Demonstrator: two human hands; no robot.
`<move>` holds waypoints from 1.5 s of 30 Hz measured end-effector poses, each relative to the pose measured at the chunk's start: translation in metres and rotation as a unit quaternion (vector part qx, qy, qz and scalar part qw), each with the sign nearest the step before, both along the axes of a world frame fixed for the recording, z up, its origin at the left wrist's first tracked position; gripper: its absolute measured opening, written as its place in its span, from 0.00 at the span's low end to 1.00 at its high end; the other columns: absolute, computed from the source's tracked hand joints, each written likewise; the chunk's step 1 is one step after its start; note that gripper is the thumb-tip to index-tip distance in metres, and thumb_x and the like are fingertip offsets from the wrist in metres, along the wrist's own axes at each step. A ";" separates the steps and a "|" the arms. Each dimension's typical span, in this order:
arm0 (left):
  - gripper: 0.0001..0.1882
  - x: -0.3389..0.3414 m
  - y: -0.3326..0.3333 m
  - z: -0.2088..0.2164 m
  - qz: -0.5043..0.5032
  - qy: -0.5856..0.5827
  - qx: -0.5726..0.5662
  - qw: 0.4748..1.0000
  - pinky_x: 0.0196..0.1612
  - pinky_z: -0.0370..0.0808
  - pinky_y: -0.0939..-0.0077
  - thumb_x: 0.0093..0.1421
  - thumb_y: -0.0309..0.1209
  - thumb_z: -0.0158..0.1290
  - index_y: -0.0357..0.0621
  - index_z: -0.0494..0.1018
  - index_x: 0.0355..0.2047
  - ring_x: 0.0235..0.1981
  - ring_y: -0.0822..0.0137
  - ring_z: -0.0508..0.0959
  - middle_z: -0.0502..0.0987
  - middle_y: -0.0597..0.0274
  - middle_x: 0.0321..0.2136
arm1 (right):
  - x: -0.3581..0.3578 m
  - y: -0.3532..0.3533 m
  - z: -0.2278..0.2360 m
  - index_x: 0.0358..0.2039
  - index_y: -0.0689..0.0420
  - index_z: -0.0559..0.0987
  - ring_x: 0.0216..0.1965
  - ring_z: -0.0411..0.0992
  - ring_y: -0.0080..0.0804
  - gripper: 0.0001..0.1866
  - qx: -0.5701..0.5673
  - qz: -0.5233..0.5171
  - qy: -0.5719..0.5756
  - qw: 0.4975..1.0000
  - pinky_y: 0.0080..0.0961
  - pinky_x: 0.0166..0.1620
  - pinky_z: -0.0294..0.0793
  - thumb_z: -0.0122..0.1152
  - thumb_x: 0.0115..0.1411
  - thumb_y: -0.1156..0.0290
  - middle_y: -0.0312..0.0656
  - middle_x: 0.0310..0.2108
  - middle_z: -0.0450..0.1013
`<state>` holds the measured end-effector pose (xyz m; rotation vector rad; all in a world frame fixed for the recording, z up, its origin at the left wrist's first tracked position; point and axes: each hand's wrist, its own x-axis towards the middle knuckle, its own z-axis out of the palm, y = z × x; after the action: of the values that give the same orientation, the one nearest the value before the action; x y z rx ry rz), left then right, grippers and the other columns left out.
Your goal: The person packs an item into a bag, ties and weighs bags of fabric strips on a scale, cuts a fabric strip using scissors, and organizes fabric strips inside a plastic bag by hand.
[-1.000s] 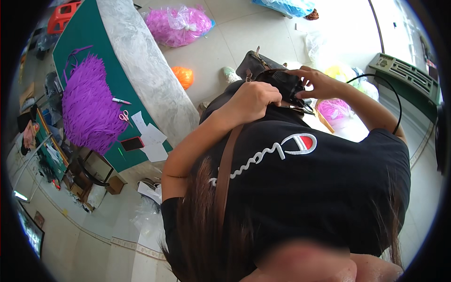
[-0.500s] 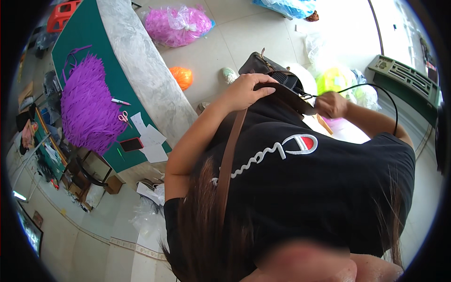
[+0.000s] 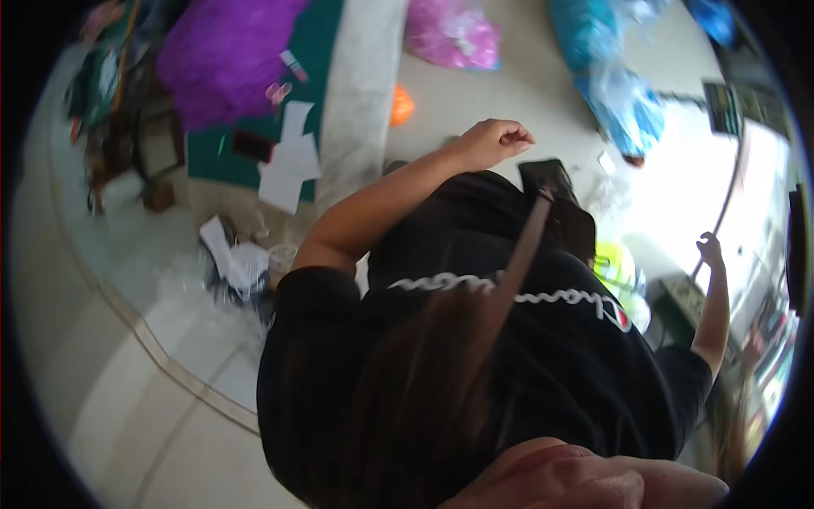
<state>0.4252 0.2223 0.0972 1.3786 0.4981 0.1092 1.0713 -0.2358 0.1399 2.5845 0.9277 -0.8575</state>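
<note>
My left hand (image 3: pixel 494 142) is raised in front of my body, its fingers loosely curled together with nothing in them. Nearest to it is the dark brown shoulder bag (image 3: pixel 555 182), which hangs at my front by a brown strap (image 3: pixel 519 263); hand and bag are apart. Inside the bag nothing can be made out. Far out to the right, at the end of a stretched arm, is my right hand (image 3: pixel 710 248). Its fingers are bent and somewhat apart, and no object shows in them. A dark line on the bright floor passes behind that hand.
A green-topped table (image 3: pixel 326 51) at the left bears a purple fringed heap (image 3: pixel 225 59), scissors (image 3: pixel 276 93), a phone (image 3: pixel 253 146) and white papers (image 3: pixel 288 165). On the floor are pink (image 3: pixel 454 34), blue (image 3: pixel 632 119) and yellow-green (image 3: pixel 617 265) bagged bundles and an orange one (image 3: pixel 401 105).
My left hand has let go of the bag's flap. My right hand has moved away from the bag, out to the right. The view has turned, and the bag hangs with its flap down.
</note>
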 end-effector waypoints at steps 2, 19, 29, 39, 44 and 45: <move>0.12 -0.057 0.012 -0.030 0.116 0.046 0.066 0.990 0.45 0.72 0.76 0.61 0.31 0.52 0.39 0.74 0.43 0.38 0.73 0.76 0.78 0.62 0.36 | -0.036 0.175 -0.052 0.36 0.59 0.76 0.30 0.74 0.32 0.14 -0.050 0.167 -0.040 0.984 0.30 0.38 0.74 0.66 0.50 0.68 0.47 0.28 0.75; 0.51 -0.452 0.162 -0.172 0.602 0.688 0.106 0.390 0.45 0.65 0.54 0.38 0.54 0.65 0.35 0.56 0.53 0.47 0.46 0.63 0.61 0.43 0.46 | -0.494 0.357 -0.133 0.45 0.61 0.75 0.37 0.77 0.36 0.28 -0.431 -0.057 0.333 0.837 0.35 0.42 0.77 0.53 0.57 0.48 0.46 0.42 0.76; 0.25 -0.412 0.099 -0.170 0.472 0.516 0.378 0.607 0.45 0.64 0.53 0.37 0.37 0.68 0.45 0.71 0.34 0.43 0.47 0.66 0.68 0.48 0.37 | -0.563 0.310 -0.061 0.51 0.60 0.72 0.46 0.73 0.47 0.35 -0.373 -0.198 0.438 0.794 0.42 0.49 0.71 0.47 0.57 0.41 0.51 0.47 0.72; 0.14 -0.453 0.107 -0.154 0.559 0.289 0.104 0.770 0.28 0.74 0.75 0.52 0.25 0.58 0.32 0.67 0.35 0.25 0.66 0.77 0.74 0.55 0.29 | -0.538 0.284 -0.163 0.47 0.57 0.74 0.46 0.71 0.51 0.24 -0.201 0.213 0.217 0.931 0.41 0.50 0.69 0.54 0.56 0.54 0.54 0.44 0.73; 0.10 -0.316 0.158 -0.032 0.266 0.398 0.278 0.833 0.37 0.73 0.63 0.62 0.27 0.44 0.42 0.72 0.42 0.34 0.52 0.79 0.77 0.47 0.33 | -0.530 0.406 -0.122 0.45 0.57 0.74 0.39 0.75 0.42 0.18 0.141 0.044 0.243 0.959 0.35 0.42 0.73 0.53 0.60 0.58 0.47 0.34 0.76; 0.10 -0.283 0.164 -0.020 0.228 0.367 0.296 0.852 0.38 0.72 0.62 0.63 0.27 0.43 0.44 0.72 0.42 0.36 0.50 0.78 0.77 0.46 0.34 | -0.526 0.428 -0.108 0.46 0.57 0.74 0.38 0.75 0.40 0.17 0.194 0.000 0.256 0.947 0.34 0.42 0.73 0.53 0.61 0.60 0.46 0.35 0.76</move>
<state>0.1426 0.3861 0.0768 1.8699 1.5399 0.1234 0.5448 0.1920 0.0317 2.7206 1.3510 -1.5286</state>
